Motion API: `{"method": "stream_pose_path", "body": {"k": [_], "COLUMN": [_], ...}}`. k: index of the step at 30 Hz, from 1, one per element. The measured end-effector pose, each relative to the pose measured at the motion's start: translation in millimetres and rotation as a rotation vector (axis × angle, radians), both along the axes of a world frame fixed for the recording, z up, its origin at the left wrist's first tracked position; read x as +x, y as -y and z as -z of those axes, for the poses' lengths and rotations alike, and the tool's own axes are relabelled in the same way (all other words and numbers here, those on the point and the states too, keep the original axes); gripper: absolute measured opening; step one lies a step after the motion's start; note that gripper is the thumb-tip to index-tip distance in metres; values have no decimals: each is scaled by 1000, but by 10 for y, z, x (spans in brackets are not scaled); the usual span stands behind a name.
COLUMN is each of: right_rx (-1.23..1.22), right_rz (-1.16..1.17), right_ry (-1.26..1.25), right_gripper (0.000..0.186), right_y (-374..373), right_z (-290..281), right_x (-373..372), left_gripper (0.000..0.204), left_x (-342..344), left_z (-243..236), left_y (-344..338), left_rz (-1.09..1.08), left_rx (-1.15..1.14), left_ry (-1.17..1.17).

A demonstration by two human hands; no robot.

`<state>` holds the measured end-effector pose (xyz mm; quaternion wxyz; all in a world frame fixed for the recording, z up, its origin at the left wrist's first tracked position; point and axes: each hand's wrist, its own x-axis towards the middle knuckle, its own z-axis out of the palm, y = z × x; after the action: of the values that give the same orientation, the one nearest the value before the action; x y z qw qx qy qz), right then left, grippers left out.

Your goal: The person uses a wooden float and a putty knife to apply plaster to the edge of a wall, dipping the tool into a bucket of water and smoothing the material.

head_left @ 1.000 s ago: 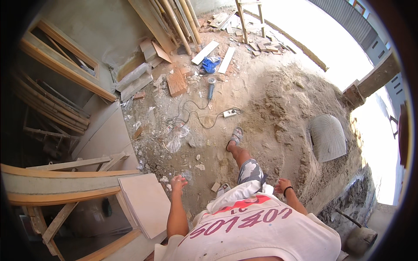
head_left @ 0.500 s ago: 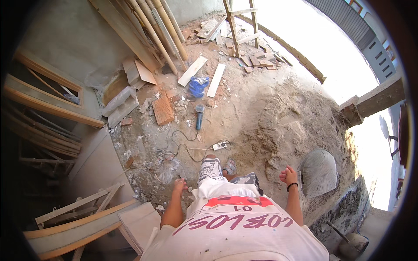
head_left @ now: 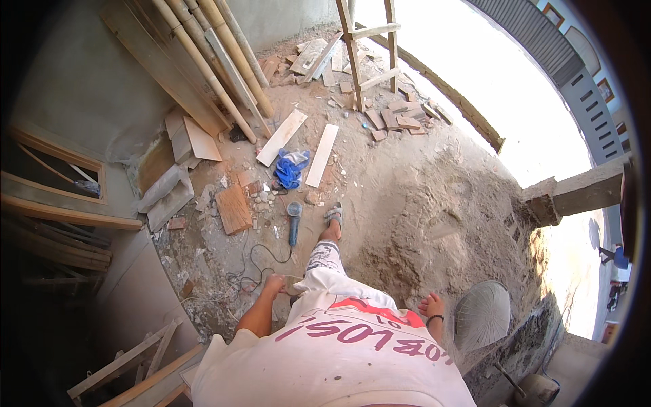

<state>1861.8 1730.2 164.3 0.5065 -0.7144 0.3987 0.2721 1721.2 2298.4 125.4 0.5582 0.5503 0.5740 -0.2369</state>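
Note:
My left hand (head_left: 274,284) hangs at my left side above the rubble-strewn ground, its fingers loosely bent and nothing seen in them. Close by it on the ground lies a tangle of thin cable (head_left: 243,279). My right hand (head_left: 430,306), with a dark bead bracelet at the wrist, hangs at my right side, fingers apart and holding nothing. A round, ribbed grey disc-like object (head_left: 482,315) stands just to its right. Ahead of my left hand, a blue angle grinder (head_left: 293,224) lies on the dirt with its cord trailing back. My sandalled foot (head_left: 333,216) is stepping beside it.
A blue plastic bag (head_left: 289,171) lies between two pale tile strips (head_left: 282,138). Bamboo poles (head_left: 203,68) and boards lean at the back left, near a wooden ladder (head_left: 352,57). Broken bricks (head_left: 401,117) lie around. Wooden frames (head_left: 74,217) stand left; a sand heap (head_left: 441,230) rises right.
I have moved forward, so the grinder and bag sit nearer. One foot has swung ahead beside the grinder. The white power strip is now out of sight. Both hands still hang at my sides.

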Motion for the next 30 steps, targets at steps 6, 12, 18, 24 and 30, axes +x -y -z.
{"method": "stream_pose_path", "body": {"k": [6, 12, 18, 24, 30], "right_rx": [116, 127, 55, 36, -186], "right_rz": [175, 72, -129, -281, -610], "right_ry": [-198, -108, -197, -259, -284], "right_gripper": [43, 41, 42, 43, 44], "right_y": [-950, -1537, -2039, -2456, -3347], "right_z": [273, 232, 275, 654, 818], "right_x": [1520, 3088, 4734, 6633, 8838], "left_gripper": [33, 24, 25, 20, 29], "left_x": [2040, 3911, 4507, 5236, 5921], "left_z": [365, -805, -650, -89, 581], "left_y": [-1119, -1915, -2182, -2170, -2045], "left_rz": [-128, -218, -377, -597, -809], "left_rx": [50, 144, 174, 151, 50], "left_ry": [24, 598, 488, 287, 10]}}
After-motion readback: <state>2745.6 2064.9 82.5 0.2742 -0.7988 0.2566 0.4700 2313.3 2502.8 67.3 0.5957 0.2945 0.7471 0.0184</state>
